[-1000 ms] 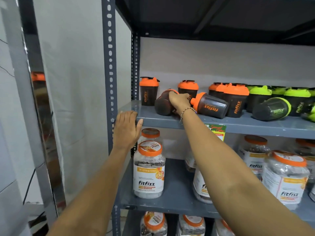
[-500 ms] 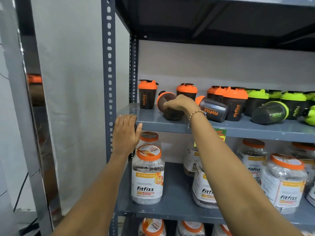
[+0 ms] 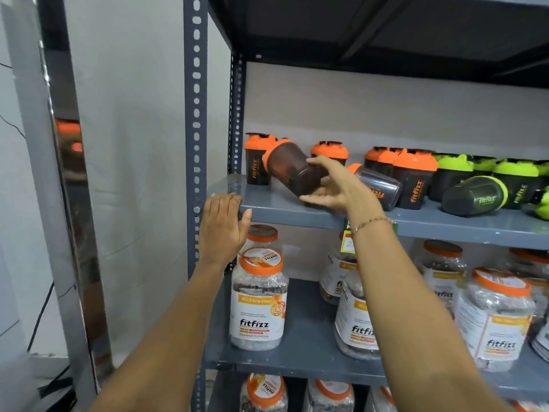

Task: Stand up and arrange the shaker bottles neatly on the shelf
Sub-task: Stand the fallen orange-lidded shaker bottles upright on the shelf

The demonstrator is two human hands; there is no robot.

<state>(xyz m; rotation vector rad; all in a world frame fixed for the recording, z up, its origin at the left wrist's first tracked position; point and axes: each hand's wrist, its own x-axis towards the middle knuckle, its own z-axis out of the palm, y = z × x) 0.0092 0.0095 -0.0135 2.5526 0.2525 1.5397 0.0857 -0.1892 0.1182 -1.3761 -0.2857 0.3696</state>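
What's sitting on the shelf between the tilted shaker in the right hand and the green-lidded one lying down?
In the head view: one orange-lidded dark shaker lying on its side, then upright orange-lidded and green-lidded shakers.

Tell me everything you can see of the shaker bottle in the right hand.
The shaker bottle has a dark, translucent, plastic-looking body and an orange lid. It is tilted, lid up and to the left, base down and to the right, above the front of the grey shelf. The right hand cups its base end, fingers spread. Its lid sits in front of an upright orange-lidded bottle.
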